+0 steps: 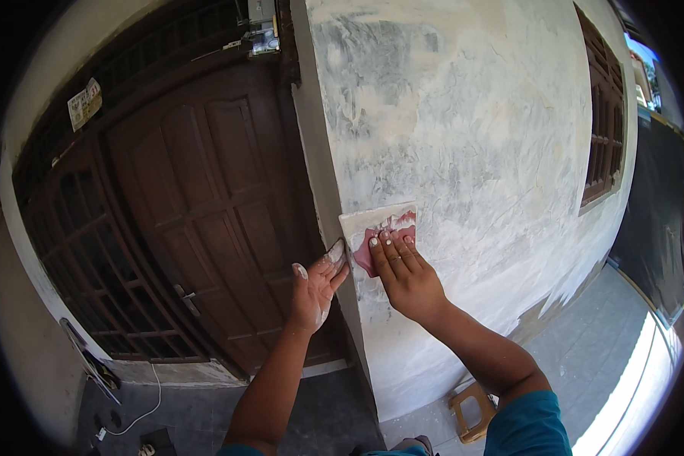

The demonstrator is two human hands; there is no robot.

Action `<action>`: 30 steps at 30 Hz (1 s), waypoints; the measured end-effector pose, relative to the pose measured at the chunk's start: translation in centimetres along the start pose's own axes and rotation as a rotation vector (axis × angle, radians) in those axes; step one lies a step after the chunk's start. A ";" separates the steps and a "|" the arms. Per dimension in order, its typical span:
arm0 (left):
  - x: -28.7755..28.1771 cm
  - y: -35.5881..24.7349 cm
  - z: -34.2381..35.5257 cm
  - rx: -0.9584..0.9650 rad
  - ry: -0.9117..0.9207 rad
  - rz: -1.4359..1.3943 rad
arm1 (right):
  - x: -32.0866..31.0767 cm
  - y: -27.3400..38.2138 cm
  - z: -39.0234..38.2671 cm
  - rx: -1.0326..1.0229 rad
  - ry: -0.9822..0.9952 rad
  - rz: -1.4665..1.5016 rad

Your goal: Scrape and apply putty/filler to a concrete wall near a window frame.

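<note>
A square, pale spreader [359, 222] with a pink, white-smeared face lies against the wall's corner. My right hand [409, 285] holds it there, fingers pressed on the pink face and thumb hidden. Just left of the corner, my left hand [315, 292] is open, with thumb apart and fingertips at or very near the spreader's left edge; whether they touch is unclear. White paste coats its fingertips and palm. The white wall [463, 121] has patchy grey smears.
Left are a dark wooden door [197, 190], a papered card [83, 104] and a white cord [152, 403]. Right are a barred window [602, 114], a dark panel [657, 205] and, low by the wall, a tan stool [460, 403]. Small electrical fittings [262, 34] hang above.
</note>
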State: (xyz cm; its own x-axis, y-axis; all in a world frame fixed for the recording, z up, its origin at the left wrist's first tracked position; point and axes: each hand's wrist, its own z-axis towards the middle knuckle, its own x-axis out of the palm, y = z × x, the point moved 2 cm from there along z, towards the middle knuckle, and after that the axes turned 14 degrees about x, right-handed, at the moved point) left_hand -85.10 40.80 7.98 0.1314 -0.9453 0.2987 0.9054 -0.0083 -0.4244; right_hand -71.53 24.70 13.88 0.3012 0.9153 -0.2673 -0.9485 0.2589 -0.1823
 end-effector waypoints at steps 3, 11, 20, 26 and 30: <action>0.2 -0.2 -0.3 -0.005 -0.021 0.049 | -3.6 -0.3 0.4 -0.004 0.119 0.140; 1.2 -0.1 -0.6 -0.002 -0.021 -0.005 | -2.5 -3.7 14.8 0.040 -0.326 0.057; 1.6 -0.5 -1.7 -0.003 -0.043 0.140 | -5.7 -0.8 4.9 0.126 -0.050 0.234; 2.6 0.3 -1.3 0.031 -0.100 0.091 | -2.0 -4.3 11.6 0.085 -0.314 0.093; 2.1 0.1 -1.6 0.062 -0.129 0.003 | 1.2 -0.1 -3.5 0.028 0.020 0.102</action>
State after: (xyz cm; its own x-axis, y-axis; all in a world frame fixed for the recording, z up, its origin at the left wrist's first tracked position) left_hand -85.41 38.26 7.20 0.1811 -0.8955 0.4066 0.9277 0.0183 -0.3728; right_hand -70.73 24.67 10.23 0.2042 0.9310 -0.3025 -0.9767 0.1730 -0.1268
